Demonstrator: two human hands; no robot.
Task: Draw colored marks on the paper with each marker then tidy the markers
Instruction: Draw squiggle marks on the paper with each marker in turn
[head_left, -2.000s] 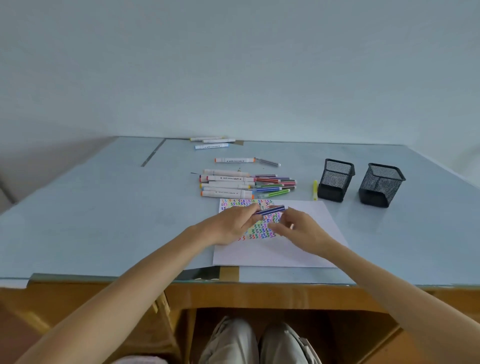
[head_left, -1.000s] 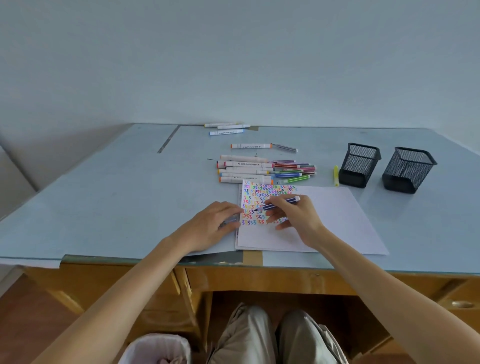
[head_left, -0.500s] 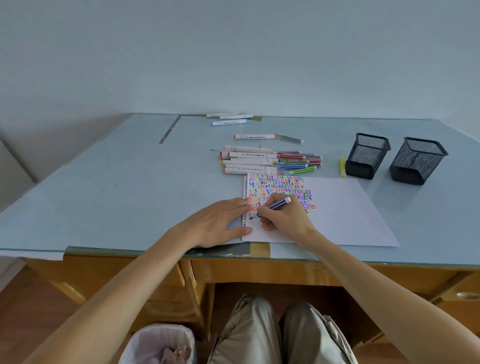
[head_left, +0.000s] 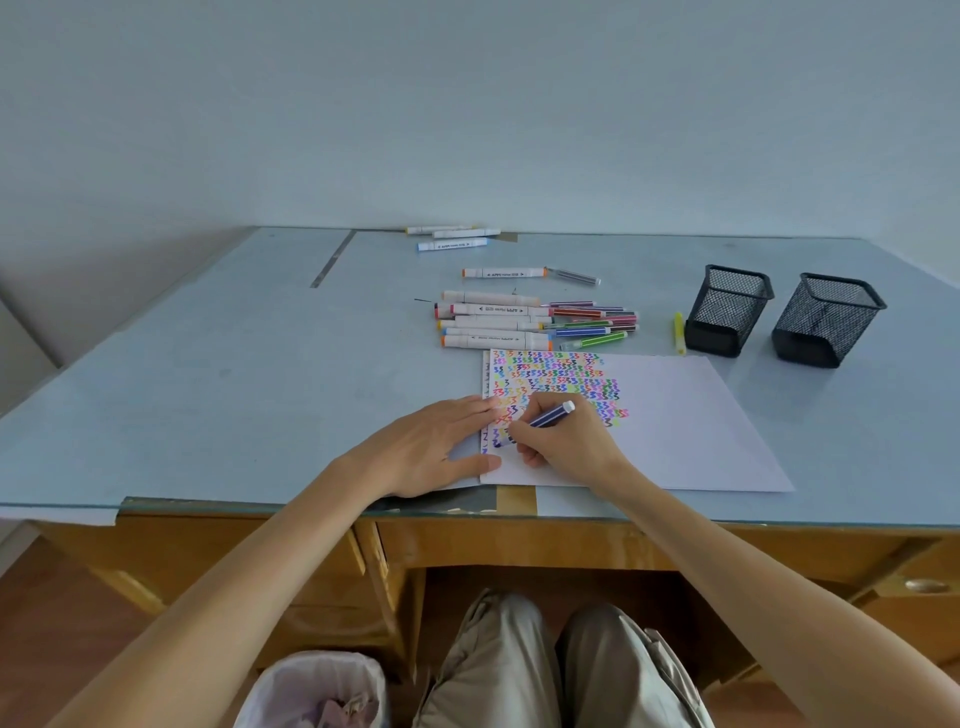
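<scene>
A white paper lies on the desk, its left part covered with rows of colored squiggles. My right hand grips a dark blue striped marker with its tip down on the paper's lower left corner. My left hand lies flat with straight fingers, pressing the paper's left edge. A pile of markers, thick white ones and thin colored ones, lies just behind the paper. A lone yellow marker sits beside the left holder.
Two black mesh pen holders stand at the back right. More white markers lie near the desk's far edge, and one further forward. A bin with a white liner stands under the desk on the left.
My hands parted from the blue marker held between them. The left hand went flat onto the paper's edge and the right brought the marker's tip down to the paper.
</scene>
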